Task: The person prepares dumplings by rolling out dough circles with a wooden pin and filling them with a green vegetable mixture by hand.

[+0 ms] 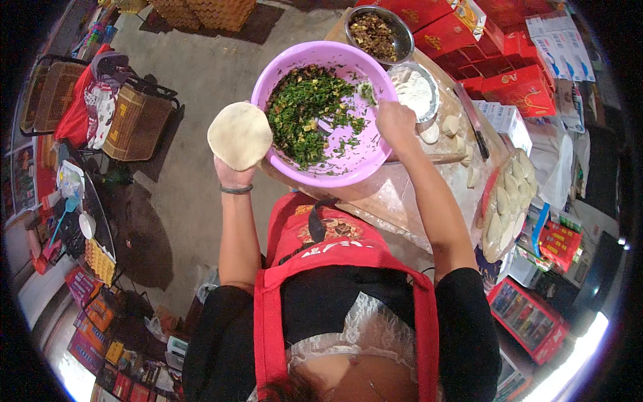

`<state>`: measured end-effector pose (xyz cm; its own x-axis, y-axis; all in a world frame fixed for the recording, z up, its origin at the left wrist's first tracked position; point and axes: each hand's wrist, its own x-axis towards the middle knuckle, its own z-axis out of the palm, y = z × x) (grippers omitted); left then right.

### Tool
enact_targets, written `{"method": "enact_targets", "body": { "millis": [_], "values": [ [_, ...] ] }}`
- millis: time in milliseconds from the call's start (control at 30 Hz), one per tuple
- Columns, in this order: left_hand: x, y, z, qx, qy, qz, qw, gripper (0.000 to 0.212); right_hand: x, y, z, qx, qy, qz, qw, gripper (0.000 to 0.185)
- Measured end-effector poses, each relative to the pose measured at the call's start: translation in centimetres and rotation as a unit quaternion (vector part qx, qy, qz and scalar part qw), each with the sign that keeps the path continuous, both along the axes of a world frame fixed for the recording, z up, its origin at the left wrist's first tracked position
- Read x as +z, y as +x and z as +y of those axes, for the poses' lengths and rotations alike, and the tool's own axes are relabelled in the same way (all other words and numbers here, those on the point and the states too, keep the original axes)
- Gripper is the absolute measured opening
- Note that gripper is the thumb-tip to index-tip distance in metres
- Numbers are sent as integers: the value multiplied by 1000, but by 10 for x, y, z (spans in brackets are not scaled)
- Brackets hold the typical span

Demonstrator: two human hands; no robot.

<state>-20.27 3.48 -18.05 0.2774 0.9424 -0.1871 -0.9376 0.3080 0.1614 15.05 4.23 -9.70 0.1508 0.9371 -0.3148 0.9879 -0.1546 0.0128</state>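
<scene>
My left hand (234, 173) holds up a round, flat dough wrapper (240, 135) on the palm, beside the left rim of a lilac plastic basin (329, 178). Chopped greens with small yellow and brown bits, a filling (309, 110), fill much of the basin. My right hand (397, 123) is closed at the basin's right side, on what looks like a small utensil (368, 94) with greens on its head; its handle is hidden in the fist. A bowl of white flour (413, 93) stands just beyond this hand. Several dough pieces (450, 125) lie right of it.
A rolling pin (437, 159) and a knife (474, 123) lie on the floury board (397, 193). Filled dumplings (510, 201) sit on a tray at right. A steel bowl (380, 35) holds brown filling. Red boxes (520, 90) are stacked behind; a wicker chair (138, 118) stands left.
</scene>
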Motion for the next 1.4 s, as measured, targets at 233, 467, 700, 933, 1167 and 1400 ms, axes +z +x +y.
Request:
{"method": "enact_targets", "body": {
  "millis": [233,467,700,933,1167,1400],
  "values": [
    [-7,1,3,-23,-43,-11,999,53,-94,-8,36,9,22,300,954,28],
    [-6,1,3,-33,-31,-56,997,55,-119,-25,16,-152,-122,507,840,27],
    [23,2,1,12,-69,31,997,52,-66,4,0,-53,-87,399,911,35],
    [8,12,7,22,-95,80,992,55,-85,-14,-29,-47,-130,233,963,30],
    [2,-1,3,-24,3,-70,997,52,-109,-53,-17,-163,-138,511,832,23],
    [50,29,5,14,-140,133,981,51,-48,-20,-29,-168,-43,513,841,29]
  ]
}}
